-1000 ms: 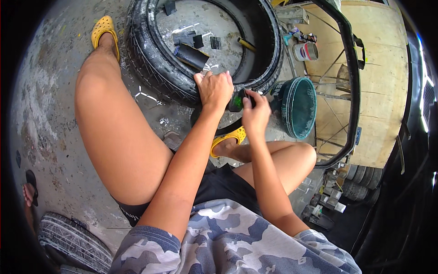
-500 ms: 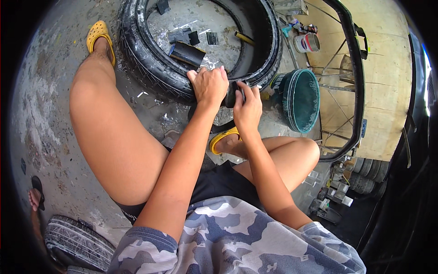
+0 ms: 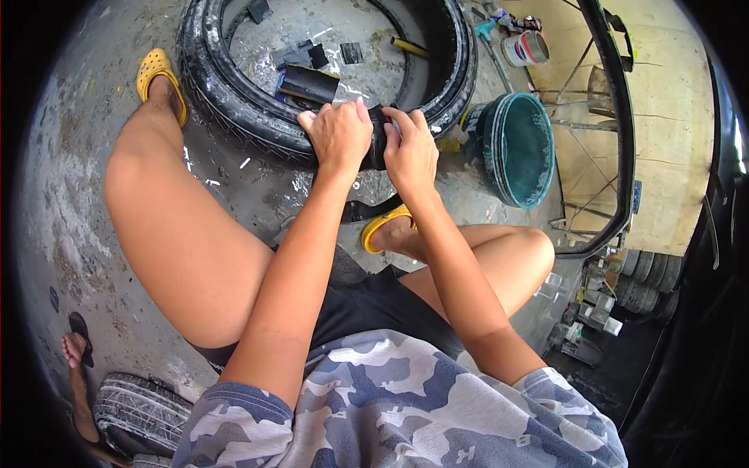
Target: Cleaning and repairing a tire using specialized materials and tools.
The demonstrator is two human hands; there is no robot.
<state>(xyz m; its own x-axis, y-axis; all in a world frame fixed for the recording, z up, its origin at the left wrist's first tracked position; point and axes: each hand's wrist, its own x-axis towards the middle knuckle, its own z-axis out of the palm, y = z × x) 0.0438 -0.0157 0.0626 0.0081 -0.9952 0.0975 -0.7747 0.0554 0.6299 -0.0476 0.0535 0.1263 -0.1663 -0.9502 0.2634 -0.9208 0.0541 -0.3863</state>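
Observation:
A large black tire (image 3: 242,117), dusted white, lies on its side on the floor in front of me. A black rubber strip (image 3: 377,139) wraps over its near wall, and a black loop (image 3: 360,210) curves on the floor below, near my yellow clog. My left hand (image 3: 337,134) is closed over the near edge of the tire, left of the strip, with its fingertips partly hidden. Close beside it on the right, my right hand (image 3: 410,150) has its fingers bent and pressed on the strip. Whatever else lies under those fingers is hidden.
Inside the tire ring lie dark rubber pieces (image 3: 300,56) and a roll-like black sheet (image 3: 308,83). To the right stand a teal bucket (image 3: 521,152), a small can (image 3: 526,49) and a black frame (image 3: 626,156). Another person's foot (image 3: 75,347) is at lower left, near a second tire (image 3: 140,409).
My right hand has moved up onto the tire's edge, its fingers now pressed on the strip. The left hand stays on the tire. The view has shifted slightly.

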